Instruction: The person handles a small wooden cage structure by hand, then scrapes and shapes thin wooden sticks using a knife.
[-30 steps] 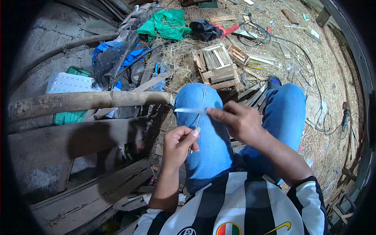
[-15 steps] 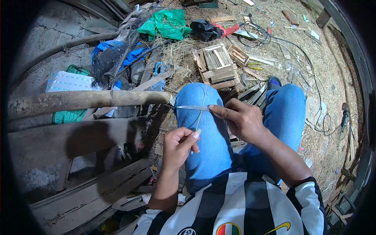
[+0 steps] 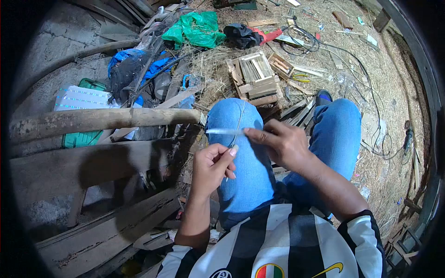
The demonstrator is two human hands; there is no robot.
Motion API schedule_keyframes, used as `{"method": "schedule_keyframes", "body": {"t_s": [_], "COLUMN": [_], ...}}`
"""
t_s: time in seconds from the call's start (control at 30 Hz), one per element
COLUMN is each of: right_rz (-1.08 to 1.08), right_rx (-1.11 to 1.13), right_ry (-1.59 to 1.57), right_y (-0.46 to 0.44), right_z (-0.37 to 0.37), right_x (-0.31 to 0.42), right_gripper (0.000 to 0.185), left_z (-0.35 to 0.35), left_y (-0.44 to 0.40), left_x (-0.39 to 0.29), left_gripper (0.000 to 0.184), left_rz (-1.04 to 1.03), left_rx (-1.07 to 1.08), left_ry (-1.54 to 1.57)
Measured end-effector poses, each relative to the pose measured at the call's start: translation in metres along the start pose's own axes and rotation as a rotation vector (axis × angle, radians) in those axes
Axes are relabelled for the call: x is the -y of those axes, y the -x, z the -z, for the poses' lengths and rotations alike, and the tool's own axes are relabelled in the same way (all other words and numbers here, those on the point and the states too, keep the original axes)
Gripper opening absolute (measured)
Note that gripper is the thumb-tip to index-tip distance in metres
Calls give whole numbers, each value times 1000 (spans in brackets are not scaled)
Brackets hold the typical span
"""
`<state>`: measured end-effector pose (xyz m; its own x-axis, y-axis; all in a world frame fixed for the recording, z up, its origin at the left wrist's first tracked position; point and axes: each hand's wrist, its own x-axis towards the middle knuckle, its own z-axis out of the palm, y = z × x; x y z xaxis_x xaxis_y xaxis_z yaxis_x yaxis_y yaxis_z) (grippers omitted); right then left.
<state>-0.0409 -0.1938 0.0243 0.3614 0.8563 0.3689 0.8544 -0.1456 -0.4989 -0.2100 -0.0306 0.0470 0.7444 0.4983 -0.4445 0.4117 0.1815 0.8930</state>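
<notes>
Silvery knife [image 3: 223, 132] (blurred, handle hidden) fills the right hand [image 3: 286, 143] — left hand [image 3: 212, 167] pinches a thin strip [image 3: 240, 116].

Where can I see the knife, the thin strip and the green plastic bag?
Knife [image 3: 223, 132], head view: on its blurred blade.
Thin strip [image 3: 240, 116], head view: on its stretch beyond the blade.
Green plastic bag [image 3: 193, 30], head view: on its crumpled middle.

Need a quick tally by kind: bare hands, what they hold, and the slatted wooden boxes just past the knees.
Hands: 2 (left hand, right hand)
Knife in the right: 1
Thin strip in the left: 1
Slatted boxes: 2 (larger box, smaller box)
Total: 6
</notes>
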Motion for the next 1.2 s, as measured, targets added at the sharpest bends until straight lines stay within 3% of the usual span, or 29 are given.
{"method": "schedule_keyframes", "body": {"t_s": [0.37,0.7,0.9,0.97,1.1,1.2], "right_rz": [-14,63,30,-70,106,-37], "right_rx": [4,6,-47,-121,-24,-69], "right_ry": [16,95,78,72,73,-15], "right_y": [0,3,3,-1,4,3], "right_z": [-4,-5,-7,-10,-5,-8], "right_x": [2,7,-4,-16,4,-6], "right_gripper": [63,55,53,51,59,58], "left_z": [2,2,3,3,3,6], "left_y": [1,3,2,4,3,5], "left_x": [1,4,2,4,4,6], "left_gripper": [21,22,23,22,23,24], "left_rz": [-19,-32,-34,-28,-31,-24], "left_rx": [10,17,23,28,32,33], "left_ry": [12,12,25,40,33,18]}}
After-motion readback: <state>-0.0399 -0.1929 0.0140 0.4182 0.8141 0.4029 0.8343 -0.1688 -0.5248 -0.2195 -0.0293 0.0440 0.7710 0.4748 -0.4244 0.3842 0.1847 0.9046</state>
